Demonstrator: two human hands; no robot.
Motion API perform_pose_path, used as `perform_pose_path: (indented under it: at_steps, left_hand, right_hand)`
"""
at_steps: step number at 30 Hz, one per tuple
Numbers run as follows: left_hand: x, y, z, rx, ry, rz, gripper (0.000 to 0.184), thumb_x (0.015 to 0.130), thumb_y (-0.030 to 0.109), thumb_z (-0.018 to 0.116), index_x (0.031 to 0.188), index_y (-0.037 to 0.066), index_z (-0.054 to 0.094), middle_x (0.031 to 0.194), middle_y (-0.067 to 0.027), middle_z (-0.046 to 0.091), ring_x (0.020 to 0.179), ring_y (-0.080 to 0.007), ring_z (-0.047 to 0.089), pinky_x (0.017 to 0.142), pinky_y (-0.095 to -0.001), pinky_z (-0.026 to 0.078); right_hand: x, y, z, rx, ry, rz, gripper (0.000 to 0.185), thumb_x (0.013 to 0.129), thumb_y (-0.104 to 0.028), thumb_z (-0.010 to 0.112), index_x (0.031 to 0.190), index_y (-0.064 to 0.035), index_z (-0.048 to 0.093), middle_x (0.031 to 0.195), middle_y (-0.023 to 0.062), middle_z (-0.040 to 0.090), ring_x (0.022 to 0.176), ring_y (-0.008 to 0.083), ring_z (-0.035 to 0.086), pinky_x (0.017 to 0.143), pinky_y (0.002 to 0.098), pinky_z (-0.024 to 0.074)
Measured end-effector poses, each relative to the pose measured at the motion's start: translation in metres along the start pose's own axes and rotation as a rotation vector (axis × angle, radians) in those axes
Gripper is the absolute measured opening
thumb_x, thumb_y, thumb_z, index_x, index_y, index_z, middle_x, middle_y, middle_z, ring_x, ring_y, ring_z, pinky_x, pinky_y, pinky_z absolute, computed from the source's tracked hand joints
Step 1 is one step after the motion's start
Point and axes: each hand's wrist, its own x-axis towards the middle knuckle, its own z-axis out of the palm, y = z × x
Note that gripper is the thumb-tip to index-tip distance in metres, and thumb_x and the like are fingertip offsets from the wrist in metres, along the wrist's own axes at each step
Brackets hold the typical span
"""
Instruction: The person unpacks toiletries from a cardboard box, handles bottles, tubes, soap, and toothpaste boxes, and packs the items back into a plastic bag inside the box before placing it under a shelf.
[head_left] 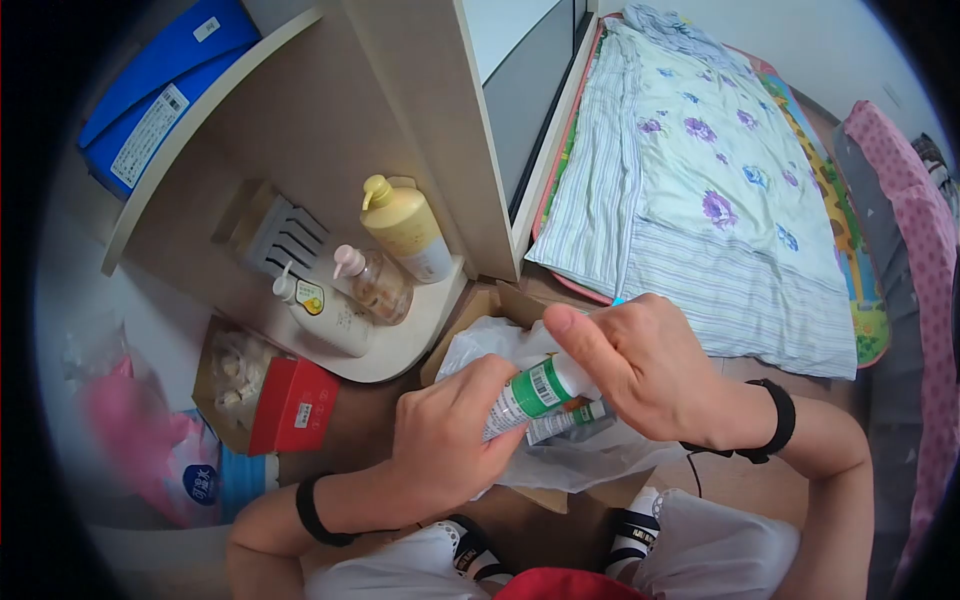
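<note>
My left hand (pixel 450 425) is wrapped round the body of a white and green bottle (pixel 538 390) with a barcode on its label. At the bottle's upper right end, my right hand (pixel 655 370) is closed round the white top, thumb extended along it. The bottle tilts up to the right. Beneath my hands stands a cardboard box (pixel 548 499) lined with a white plastic bag (pixel 600 458). Inside it lies another small labelled package (pixel 567 421), partly covered by my hands and the bottle.
Left of the box, a low shelf (pixel 440 300) carries a yellow pump bottle (pixel 408 228), a clear pink-topped bottle (pixel 378 288) and a white pump bottle (pixel 325 315). A red box (pixel 293 405) and pink packages (pixel 165 455) stand further left. A flowered sheet (pixel 710 190) covers a floor mat.
</note>
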Motion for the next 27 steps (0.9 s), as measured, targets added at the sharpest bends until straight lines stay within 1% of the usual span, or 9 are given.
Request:
perform_pose_path:
  at_steps: [3, 6, 9, 15, 18, 19, 21, 23, 27]
  left_hand:
    - [-0.001, -0.002, 0.003, -0.070, -0.052, -0.030, 0.037, 0.078, 0.013, 0.078, 0.107, 0.008, 0.055, 0.083, -0.0155, 0.067, 0.077, -0.0376, 0.069, 0.063, -0.0445, 0.053]
    - [0.000, -0.007, 0.007, -0.340, -0.160, -0.095, 0.040, 0.080, 0.013, 0.076, 0.114, 0.007, 0.055, 0.087, -0.0171, 0.068, 0.080, -0.0387, 0.069, 0.067, -0.0441, 0.054]
    - [0.001, -0.006, 0.008, -0.437, -0.229, -0.140, 0.043, 0.083, 0.012, 0.073, 0.121, 0.005, 0.055, 0.091, -0.0189, 0.069, 0.085, -0.0403, 0.069, 0.072, -0.0444, 0.055]
    - [-0.006, -0.011, 0.010, -0.578, -0.313, -0.094, 0.046, 0.085, 0.010, 0.071, 0.126, 0.001, 0.054, 0.096, -0.0199, 0.069, 0.086, -0.0346, 0.071, 0.077, -0.0412, 0.054]
    - [-0.003, -0.013, 0.004, -0.566, -0.333, -0.103, 0.046, 0.085, 0.010, 0.071, 0.126, -0.002, 0.053, 0.097, -0.0193, 0.069, 0.090, -0.0316, 0.071, 0.079, -0.0396, 0.053]
    - [-0.002, -0.014, 0.002, -0.577, -0.340, -0.143, 0.046, 0.085, 0.010, 0.071, 0.125, -0.003, 0.053, 0.097, -0.0195, 0.069, 0.091, -0.0320, 0.071, 0.080, -0.0397, 0.053]
    - [-0.001, -0.016, 0.000, -0.601, -0.352, -0.225, 0.046, 0.085, 0.011, 0.071, 0.124, -0.004, 0.053, 0.097, -0.0198, 0.069, 0.093, -0.0329, 0.070, 0.081, -0.0399, 0.052]
    - [-0.001, -0.021, 0.003, -0.592, -0.300, -0.158, 0.046, 0.085, 0.011, 0.071, 0.124, -0.004, 0.053, 0.097, -0.0196, 0.068, 0.092, -0.0337, 0.070, 0.080, -0.0405, 0.052]
    - [0.002, -0.024, 0.006, -0.568, -0.277, -0.113, 0.047, 0.084, 0.011, 0.071, 0.126, -0.002, 0.053, 0.099, -0.0189, 0.069, 0.091, -0.0346, 0.070, 0.079, -0.0413, 0.053]
  right_hand:
    - [0.003, -0.006, 0.006, 0.046, 0.058, 0.053, 0.055, 0.096, -0.042, 0.059, 0.057, -0.0034, 0.064, 0.047, 0.0133, 0.051, 0.042, 0.0329, 0.052, 0.042, 0.0412, 0.0411]
    - [0.002, -0.010, 0.008, 0.008, 0.101, 0.057, 0.053, 0.098, -0.035, 0.059, 0.058, -0.0009, 0.059, 0.050, 0.0139, 0.050, 0.044, 0.0332, 0.051, 0.044, 0.0403, 0.0399]
    - [0.000, -0.009, 0.010, -0.059, 0.133, -0.014, 0.049, 0.094, -0.032, 0.063, 0.056, -0.0019, 0.059, 0.050, 0.0136, 0.051, 0.043, 0.0314, 0.051, 0.043, 0.0402, 0.0391]
    - [0.000, -0.011, 0.007, -0.013, 0.128, -0.153, 0.041, 0.088, -0.028, 0.068, 0.057, -0.0042, 0.054, 0.052, 0.0101, 0.046, 0.046, 0.0318, 0.049, 0.045, 0.0392, 0.0389]
    - [0.008, -0.001, 0.002, 0.102, 0.066, -0.319, 0.032, 0.086, -0.029, 0.074, 0.078, -0.0026, 0.059, 0.071, 0.0119, 0.055, 0.061, 0.0277, 0.056, 0.053, 0.0368, 0.0428]
    - [0.009, 0.001, -0.002, 0.168, 0.008, -0.277, 0.032, 0.085, -0.029, 0.075, 0.085, -0.0015, 0.058, 0.076, 0.0135, 0.055, 0.067, 0.0292, 0.057, 0.058, 0.0368, 0.0448]
    - [0.010, -0.001, -0.010, 0.298, -0.110, -0.193, 0.038, 0.084, -0.029, 0.075, 0.099, 0.0006, 0.056, 0.086, 0.0167, 0.056, 0.079, 0.0320, 0.060, 0.066, 0.0369, 0.0489]
    - [0.011, 0.001, -0.004, 0.287, -0.022, -0.293, 0.051, 0.082, -0.035, 0.080, 0.111, -0.0016, 0.053, 0.098, 0.0155, 0.057, 0.088, 0.0249, 0.060, 0.068, 0.0344, 0.0487]
    - [0.009, -0.010, -0.021, 0.263, -0.100, -0.182, 0.060, 0.082, -0.032, 0.081, 0.127, -0.0028, 0.053, 0.109, 0.0149, 0.057, 0.088, 0.0232, 0.062, 0.070, 0.0326, 0.0513]
